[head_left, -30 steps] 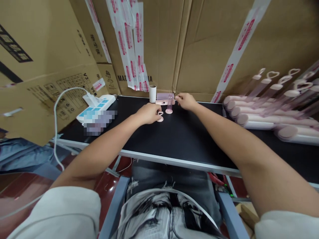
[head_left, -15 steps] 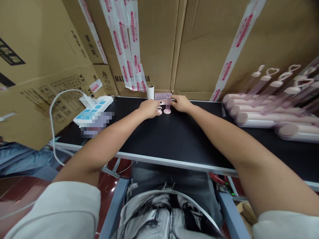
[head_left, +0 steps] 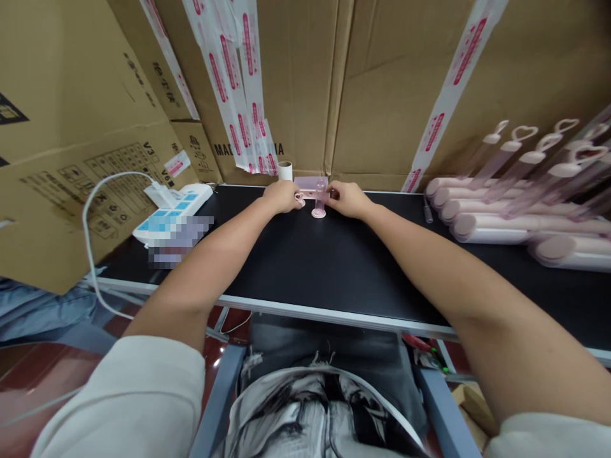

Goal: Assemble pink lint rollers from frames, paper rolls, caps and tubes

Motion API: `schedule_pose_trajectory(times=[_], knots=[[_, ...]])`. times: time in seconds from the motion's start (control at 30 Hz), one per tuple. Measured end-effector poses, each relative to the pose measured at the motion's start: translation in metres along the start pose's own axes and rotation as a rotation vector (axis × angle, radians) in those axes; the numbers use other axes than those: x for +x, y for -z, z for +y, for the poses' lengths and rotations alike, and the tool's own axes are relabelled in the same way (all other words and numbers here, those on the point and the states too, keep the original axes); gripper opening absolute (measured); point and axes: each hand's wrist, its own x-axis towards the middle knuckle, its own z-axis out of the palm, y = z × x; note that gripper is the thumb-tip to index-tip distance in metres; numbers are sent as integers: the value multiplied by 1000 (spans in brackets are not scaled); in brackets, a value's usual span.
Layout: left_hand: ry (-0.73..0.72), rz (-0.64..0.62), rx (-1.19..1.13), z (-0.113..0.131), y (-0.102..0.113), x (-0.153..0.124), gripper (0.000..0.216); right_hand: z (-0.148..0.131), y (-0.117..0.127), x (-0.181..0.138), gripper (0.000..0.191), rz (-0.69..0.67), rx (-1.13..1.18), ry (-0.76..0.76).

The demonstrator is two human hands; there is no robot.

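Note:
My left hand point(head_left: 283, 196) is closed, its fingertips pinching a small pink heart-shaped loop cap point(head_left: 299, 199) just above the black tabletop. To its right, a clear pink tube point(head_left: 321, 191) stands upright on a round pink base point(head_left: 318, 214). My right hand point(head_left: 349, 199) is closed at the tube's right side, thumb and fingers curled together. Whether those fingertips grip the tube or something behind it I cannot make out. Behind the tube lies a pale purple-pink block-like piece point(head_left: 305, 183), with a pink strip along its front, partly hidden by the tube.
A white roll point(head_left: 285, 170) stands behind my left hand. On the left is a white power strip point(head_left: 174, 210) with a plugged-in cable. Several pink cylinders point(head_left: 496, 228) and heart-topped clear tubes point(head_left: 520, 159) lie on the right. Cardboard point(head_left: 391, 95) walls the back edge.
My left hand has moved slightly left and back, away from the tube, with the heart-shaped cap. My right hand stays beside the tube, its fingers a little more curled.

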Motion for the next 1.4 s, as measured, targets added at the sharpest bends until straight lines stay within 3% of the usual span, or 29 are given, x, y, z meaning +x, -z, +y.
schedule_pose_trajectory(times=[0.23, 0.6, 0.9, 1.1, 1.3, 1.4], knots=[[-1, 11, -81, -6, -5, 7, 33, -4, 21, -9, 67, -251, 36, 101], [-15, 28, -113, -9, -14, 12, 39, -5, 1, -5, 69, -105, -44, 73], [-6, 33, -106, -9, -14, 10, 40, -7, -6, 2, 52, -63, -104, 3], [2, 16, -80, -8, -14, 8, 39, -12, -3, -3, 65, -2, -72, -52], [37, 46, -132, -6, -5, 0, 72, -12, -1, -5, 67, 55, -33, -62], [32, 38, -119, -6, 8, -6, 74, -17, 15, -9, 57, 129, -55, -91]])
